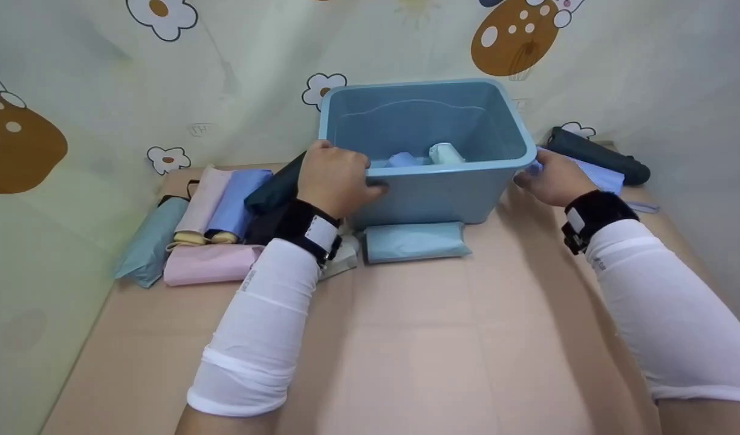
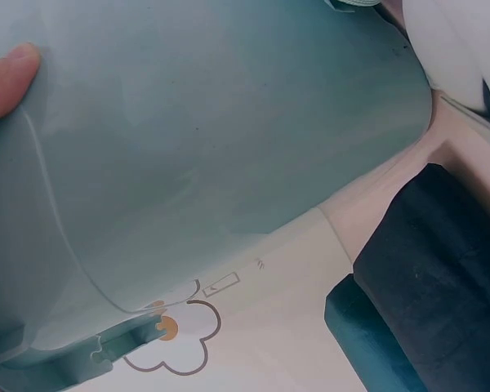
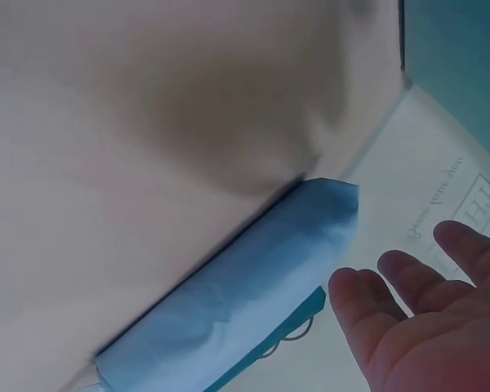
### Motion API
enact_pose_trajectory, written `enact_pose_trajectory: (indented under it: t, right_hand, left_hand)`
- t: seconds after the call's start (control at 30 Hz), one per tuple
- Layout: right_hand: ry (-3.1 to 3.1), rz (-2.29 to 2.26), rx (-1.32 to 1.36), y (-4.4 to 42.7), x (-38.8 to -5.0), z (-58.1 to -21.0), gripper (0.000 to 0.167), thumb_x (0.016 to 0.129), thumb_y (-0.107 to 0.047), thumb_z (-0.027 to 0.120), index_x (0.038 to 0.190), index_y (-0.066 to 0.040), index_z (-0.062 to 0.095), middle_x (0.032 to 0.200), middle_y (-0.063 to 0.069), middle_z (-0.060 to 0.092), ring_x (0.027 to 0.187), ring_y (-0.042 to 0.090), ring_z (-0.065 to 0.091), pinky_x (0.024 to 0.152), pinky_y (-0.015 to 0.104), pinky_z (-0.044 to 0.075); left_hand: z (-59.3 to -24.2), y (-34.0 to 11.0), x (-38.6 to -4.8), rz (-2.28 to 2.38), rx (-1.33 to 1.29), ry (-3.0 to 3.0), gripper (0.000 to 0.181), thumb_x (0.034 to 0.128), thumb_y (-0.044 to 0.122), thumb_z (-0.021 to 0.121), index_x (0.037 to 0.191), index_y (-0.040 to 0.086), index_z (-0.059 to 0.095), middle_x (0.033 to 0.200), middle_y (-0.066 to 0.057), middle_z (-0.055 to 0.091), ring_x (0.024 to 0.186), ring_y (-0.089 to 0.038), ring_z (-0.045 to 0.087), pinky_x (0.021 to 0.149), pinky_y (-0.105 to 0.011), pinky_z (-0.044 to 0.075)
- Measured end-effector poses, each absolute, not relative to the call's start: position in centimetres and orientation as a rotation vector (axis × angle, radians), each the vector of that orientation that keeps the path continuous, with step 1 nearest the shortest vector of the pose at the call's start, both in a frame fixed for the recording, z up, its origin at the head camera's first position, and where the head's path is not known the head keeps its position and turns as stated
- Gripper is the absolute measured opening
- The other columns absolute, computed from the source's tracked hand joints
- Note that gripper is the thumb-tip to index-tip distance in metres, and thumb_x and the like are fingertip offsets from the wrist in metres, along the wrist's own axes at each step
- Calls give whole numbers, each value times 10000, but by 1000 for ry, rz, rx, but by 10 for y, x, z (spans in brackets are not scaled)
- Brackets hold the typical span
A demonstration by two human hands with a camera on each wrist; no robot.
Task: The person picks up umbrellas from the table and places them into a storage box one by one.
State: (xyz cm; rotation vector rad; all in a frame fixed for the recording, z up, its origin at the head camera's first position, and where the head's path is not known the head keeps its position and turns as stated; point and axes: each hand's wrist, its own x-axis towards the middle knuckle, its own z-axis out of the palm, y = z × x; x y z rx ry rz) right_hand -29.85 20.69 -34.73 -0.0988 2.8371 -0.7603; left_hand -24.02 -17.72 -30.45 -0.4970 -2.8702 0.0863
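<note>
A blue-grey plastic bin (image 1: 430, 190) stands toward the back of the table, slightly tilted in the head view. My left hand (image 1: 337, 178) grips its rim at the front left corner; the thumb shows against the bin's wall (image 2: 212, 139) in the left wrist view. Beside the bin's right corner is my right hand (image 1: 554, 178), fingers extended and apart from the blue roll (image 3: 237, 286) in the right wrist view. Inside the bin lie a blue bundle (image 1: 404, 159) and a pale green roll (image 1: 446, 153). A light teal packet (image 1: 415, 241) lies in front of it.
Left of the bin are a teal roll (image 1: 152, 241), pink rolls (image 1: 213, 264), a blue roll (image 1: 237, 196) and a dark green roll (image 1: 276, 184). At the right back lies another dark roll (image 1: 600, 156). A patterned curtain (image 1: 243, 78) hangs behind the table (image 1: 406, 344).
</note>
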Motion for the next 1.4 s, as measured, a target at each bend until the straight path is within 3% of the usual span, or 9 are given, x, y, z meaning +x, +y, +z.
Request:
enact_pose_trajectory:
  t: [0.17,0.4,0.9,1.23,1.4]
  right_hand:
    - [2807,-733,-92,207,-297,-350,799,1043,-484,571,1669,-96,262,1590,335,426,1477,576,366,1201,710,280]
    - [2790,-713,-85,208,-297,-354,803,1045,-473,571,1641,-18,285,1602,344,399,1489,576,341,1216,697,263]
    - [2825,-648,-141,211,-294,-369,816,1035,-467,553,1626,27,284,1609,340,391,1489,561,351,1224,670,277]
    - [2799,-645,-121,207,-293,-376,775,1045,-435,539,1646,-25,271,1660,292,343,1511,549,329,1225,676,267]
    - [2794,-650,-140,206,-293,-377,741,1062,-421,498,1625,15,293,1660,300,334,1512,546,331,1228,673,265]
  left_hand:
    - [-305,-177,-240,77,-500,-2862,510,921,631,695,865,127,742,755,-59,741,842,-254,741,1062,-480,462]
    - [-304,-177,-240,70,-495,-2857,521,915,643,697,836,129,724,750,-55,736,853,-256,742,1091,-487,452]
    - [-306,-176,-240,57,-501,-2837,516,901,637,722,785,134,706,687,-49,701,786,-247,725,1030,-472,470]
    - [-305,-177,-240,70,-494,-2857,527,907,653,704,833,131,725,734,-49,728,823,-245,733,1042,-472,465]
    - [-306,-177,-240,77,-494,-2856,534,905,659,703,836,130,728,745,-56,736,834,-251,738,1052,-480,460]
